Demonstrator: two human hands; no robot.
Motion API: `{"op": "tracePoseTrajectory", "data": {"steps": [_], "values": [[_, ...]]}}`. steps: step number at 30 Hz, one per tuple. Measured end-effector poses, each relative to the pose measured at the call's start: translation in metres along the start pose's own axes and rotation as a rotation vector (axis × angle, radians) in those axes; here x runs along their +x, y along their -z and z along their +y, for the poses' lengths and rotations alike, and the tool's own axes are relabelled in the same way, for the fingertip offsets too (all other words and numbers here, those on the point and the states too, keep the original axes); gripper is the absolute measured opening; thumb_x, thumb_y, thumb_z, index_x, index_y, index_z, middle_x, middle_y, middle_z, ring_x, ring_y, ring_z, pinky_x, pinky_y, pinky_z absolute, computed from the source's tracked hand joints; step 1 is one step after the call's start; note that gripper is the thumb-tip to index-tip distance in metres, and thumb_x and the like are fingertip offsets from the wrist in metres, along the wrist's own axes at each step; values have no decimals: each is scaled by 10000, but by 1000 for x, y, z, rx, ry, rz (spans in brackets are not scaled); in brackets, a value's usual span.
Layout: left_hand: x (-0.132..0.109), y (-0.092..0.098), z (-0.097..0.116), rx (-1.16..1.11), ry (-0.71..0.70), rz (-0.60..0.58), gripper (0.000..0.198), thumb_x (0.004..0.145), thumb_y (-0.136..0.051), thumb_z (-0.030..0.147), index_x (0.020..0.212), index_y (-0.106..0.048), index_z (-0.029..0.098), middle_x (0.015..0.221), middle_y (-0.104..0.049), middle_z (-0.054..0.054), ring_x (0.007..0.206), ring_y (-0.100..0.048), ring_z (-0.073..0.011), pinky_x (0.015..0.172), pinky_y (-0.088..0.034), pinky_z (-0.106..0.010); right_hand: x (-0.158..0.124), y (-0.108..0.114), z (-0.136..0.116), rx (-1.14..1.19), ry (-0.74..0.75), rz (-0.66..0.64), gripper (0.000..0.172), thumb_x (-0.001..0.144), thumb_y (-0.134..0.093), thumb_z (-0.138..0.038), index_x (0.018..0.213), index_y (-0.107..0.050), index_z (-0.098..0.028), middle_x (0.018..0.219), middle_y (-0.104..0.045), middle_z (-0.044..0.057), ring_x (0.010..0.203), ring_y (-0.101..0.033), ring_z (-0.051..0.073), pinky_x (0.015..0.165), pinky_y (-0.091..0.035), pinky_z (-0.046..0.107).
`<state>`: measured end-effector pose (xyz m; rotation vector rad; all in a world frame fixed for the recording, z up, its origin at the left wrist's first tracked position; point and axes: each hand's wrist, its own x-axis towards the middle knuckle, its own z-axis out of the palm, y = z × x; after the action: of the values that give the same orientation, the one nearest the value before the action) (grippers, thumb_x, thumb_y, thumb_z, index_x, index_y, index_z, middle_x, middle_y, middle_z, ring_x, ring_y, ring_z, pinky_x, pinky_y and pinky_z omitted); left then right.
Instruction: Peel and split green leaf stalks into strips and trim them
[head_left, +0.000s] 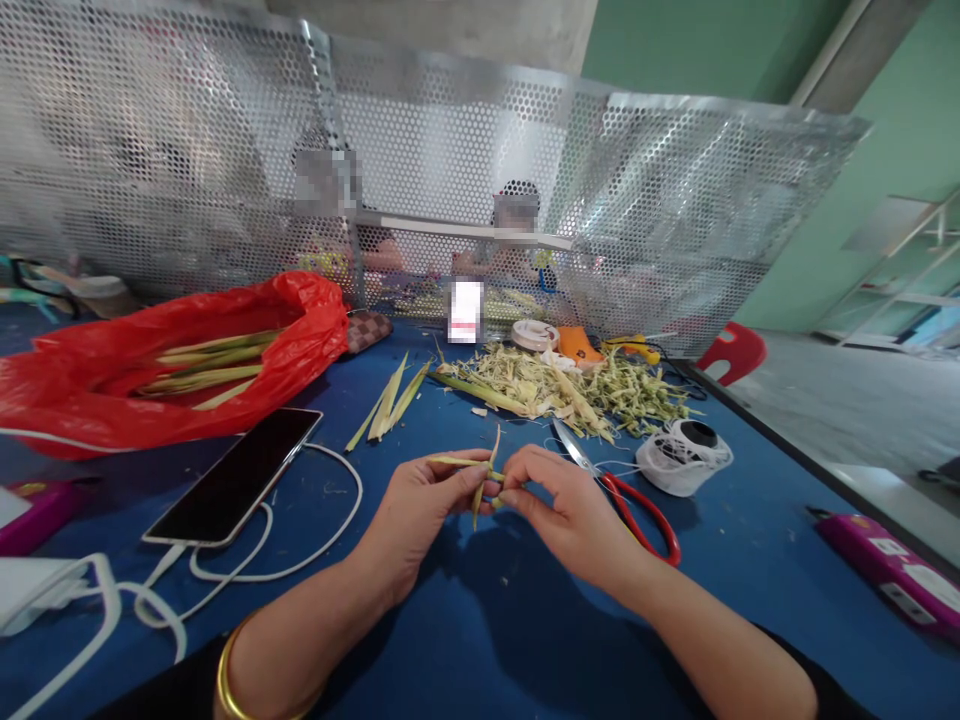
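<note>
Between my hands, above the blue table, are thin pale-green leaf strips that cross one another. My left hand is closed, pinching the strips between thumb and fingers. From the other side my right hand pinches the strips close to where they cross. The fingertips of both hands nearly meet, and the exact fold is partly hidden. Scissors with red handles lie just right of my right hand, blades pointing away. Beyond my hands lie a few longer cut leaf strips.
A red plastic bag holding long leaves stands at left, near a phone with a white cable. Leaf trimmings are heaped at centre back. A white thread spool and purple power strip are at right. People sit behind the perforated screen.
</note>
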<state>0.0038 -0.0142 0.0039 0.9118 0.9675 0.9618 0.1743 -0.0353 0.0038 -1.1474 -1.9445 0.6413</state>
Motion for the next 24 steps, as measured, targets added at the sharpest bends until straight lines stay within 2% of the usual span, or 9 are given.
{"op": "tracePoseTrajectory", "data": {"steps": [4,8,16,24], "values": [[1,-3,-3,-27,-17,-10,358,657,-779,272,977,-716,124,796,-753,-83,690,-680,-155,760,-528,-279,1,-3,-2,166,-76,191,122,844,-574,-206,723,-588,-210,975,-597,45,950,-559,194,881,-408,343],[-1,-9,-6,-52,-28,-28,377,625,-798,266,966,-719,125,795,-752,-77,701,-687,-175,775,-534,-312,1,-11,-4,276,-176,317,139,833,-583,-221,697,-605,-201,970,-592,44,967,-559,197,896,-397,345],[-5,-14,-10,-116,-68,-12,337,594,-806,258,904,-738,144,817,-752,-71,711,-692,-189,779,-542,-334,1,-25,-2,310,-241,382,134,805,-610,-238,676,-607,-204,920,-610,34,915,-572,191,851,-425,332],[-5,-12,-10,-82,-61,-7,337,602,-807,258,915,-741,150,778,-750,-58,686,-690,-184,771,-536,-314,2,-30,-4,430,-318,389,130,782,-622,-274,682,-586,-199,942,-581,37,791,-580,166,630,-493,271]]}}
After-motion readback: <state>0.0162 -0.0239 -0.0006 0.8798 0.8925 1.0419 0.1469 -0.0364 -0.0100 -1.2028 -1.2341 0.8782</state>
